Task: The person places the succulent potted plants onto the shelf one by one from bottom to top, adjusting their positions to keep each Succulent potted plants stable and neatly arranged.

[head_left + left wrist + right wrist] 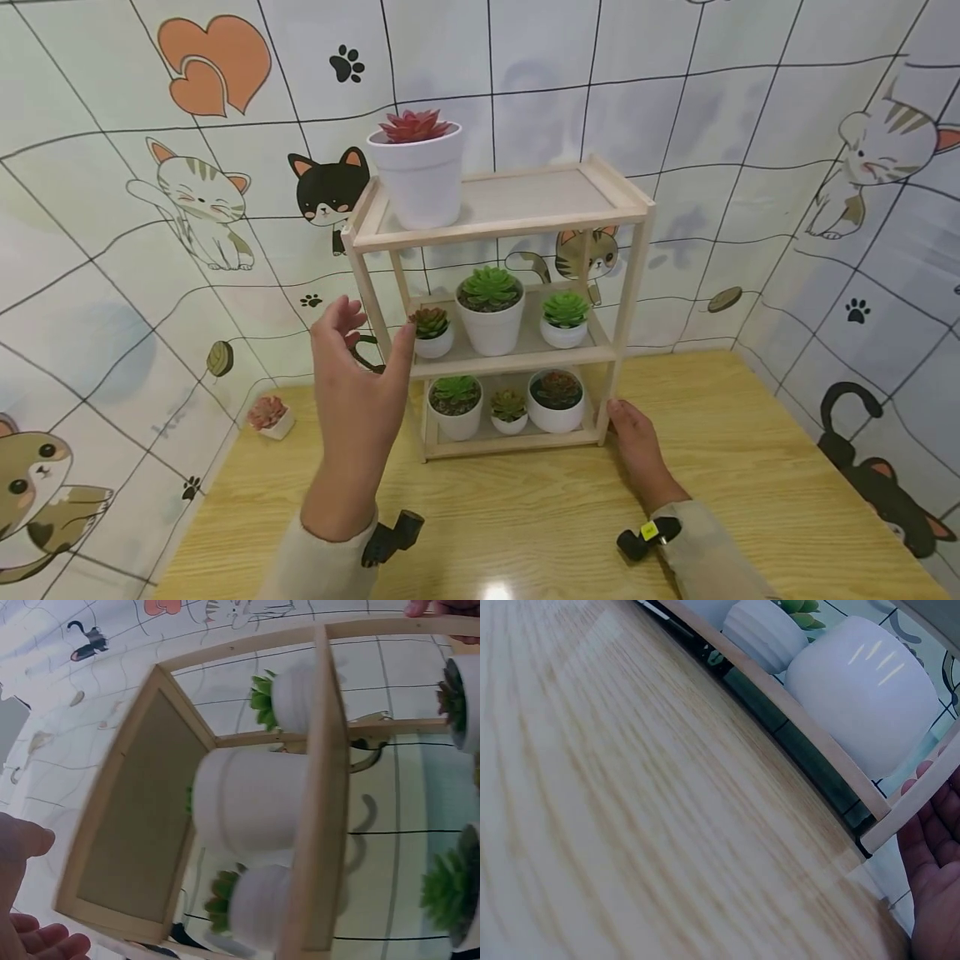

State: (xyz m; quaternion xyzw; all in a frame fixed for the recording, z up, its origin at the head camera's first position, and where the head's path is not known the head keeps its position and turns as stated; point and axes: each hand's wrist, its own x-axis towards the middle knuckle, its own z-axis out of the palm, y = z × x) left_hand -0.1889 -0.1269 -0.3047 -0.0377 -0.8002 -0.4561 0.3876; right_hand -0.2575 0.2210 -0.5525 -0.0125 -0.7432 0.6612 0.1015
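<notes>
A three-tier wooden shelf (495,363) stands on the table, holding several potted artificial succulents. My left hand (362,387) is raised at its left side, fingers and thumb spread apart with nothing between them. Closest to that hand is a small reddish-green succulent in a white pot (432,340) on the middle tier. A tall white pot with a red succulent (420,179) sits on the left of the top tier. Low at the right side, my right hand (637,446) touches the front leg (911,799); in the right wrist view its loosely extended fingers (930,832) lie behind that leg.
A small pink succulent in a white pot (277,421) rests on the table (510,517) at the back left. Behind the shelf and along both sides runs a tiled wall (540,50) printed with cartoon cats.
</notes>
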